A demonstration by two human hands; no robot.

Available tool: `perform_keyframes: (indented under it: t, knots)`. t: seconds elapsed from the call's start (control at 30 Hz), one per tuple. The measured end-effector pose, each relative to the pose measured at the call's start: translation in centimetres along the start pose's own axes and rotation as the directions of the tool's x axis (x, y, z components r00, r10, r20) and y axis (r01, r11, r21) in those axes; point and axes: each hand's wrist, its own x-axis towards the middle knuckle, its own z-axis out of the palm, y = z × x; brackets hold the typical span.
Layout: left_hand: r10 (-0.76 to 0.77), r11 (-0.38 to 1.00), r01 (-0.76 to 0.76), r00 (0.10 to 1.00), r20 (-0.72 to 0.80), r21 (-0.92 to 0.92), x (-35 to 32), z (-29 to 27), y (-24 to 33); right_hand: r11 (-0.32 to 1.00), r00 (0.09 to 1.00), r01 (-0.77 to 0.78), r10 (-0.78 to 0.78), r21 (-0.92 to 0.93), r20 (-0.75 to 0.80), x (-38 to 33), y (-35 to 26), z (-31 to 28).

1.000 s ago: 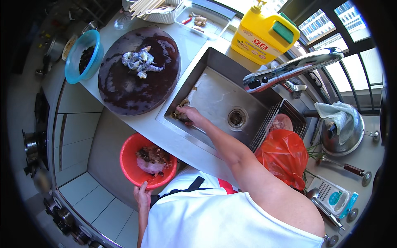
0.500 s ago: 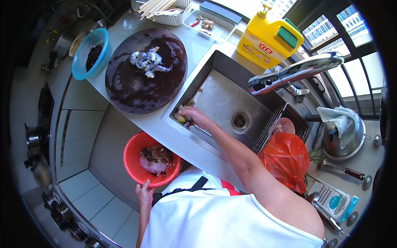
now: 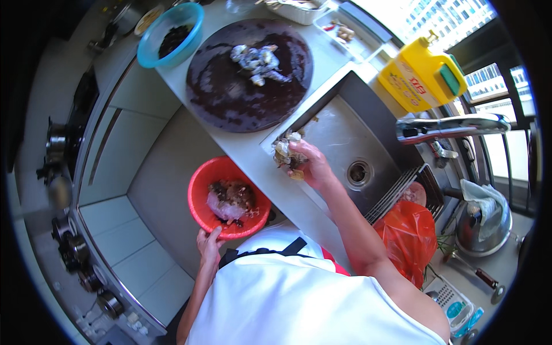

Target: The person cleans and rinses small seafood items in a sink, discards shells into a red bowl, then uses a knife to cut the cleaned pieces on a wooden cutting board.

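My left hand (image 3: pixel 210 246) grips the near rim of a red plastic basin (image 3: pixel 199 187), held low beside the counter edge. Inside the basin lie wet brownish food scraps and a crumpled pale pinkish bag (image 3: pixel 225 208). My right hand (image 3: pixel 315 165) is closed around a clump of wet food scraps (image 3: pixel 283 152), pale and brown with a yellowish bit, above the sink's near left corner. Their exact kind cannot be made out. On the round dark cutting board (image 3: pixel 221 106) rests a small pile of raw greyish pieces that look like peeled shrimp (image 3: pixel 257 62).
Right of the board is the steel sink (image 3: pixel 339 129), with a chrome faucet (image 3: pixel 448 126) reaching over it. A yellow jug (image 3: pixel 417 75) stands behind. A blue bowl (image 3: pixel 192 43) holds dark food at the counter's left edge. A red plastic bag (image 3: pixel 408 238) sits at right.
My right hand has lifted the scraps out of the sink corner to above its rim. My left hand still holds the basin. The whole view has shifted.
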Motion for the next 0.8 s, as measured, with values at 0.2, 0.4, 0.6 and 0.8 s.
perform_keyframes:
  t: [0.2, 0.4, 0.6, 0.8]
  knots:
    - [-0.024, 0.999, 0.024, 1.000, -0.008, 0.047, 0.5, 0.3, -0.4, 0.923, 0.991, 0.130, -0.133, -0.362, 0.017, 1.8, 11.0, 8.1]
    - [-0.049, 0.998, 0.049, 0.999, 0.000, 0.034, 0.3, -0.4, 0.0, -0.121, 0.772, 0.517, -0.361, -0.847, 0.523, 4.4, 18.6, 8.3]
    - [-0.093, 0.995, 0.093, 0.996, 0.005, -0.034, 0.2, -0.9, -0.7, 0.403, 0.786, 0.499, -0.584, -0.767, 0.204, -0.8, 4.8, 5.5]
    - [-0.103, 0.994, 0.103, 0.994, 0.028, -0.028, 0.1, -0.3, 0.1, 0.222, 0.655, 0.004, -0.737, -0.975, -0.165, 10.2, 0.4, -14.1]
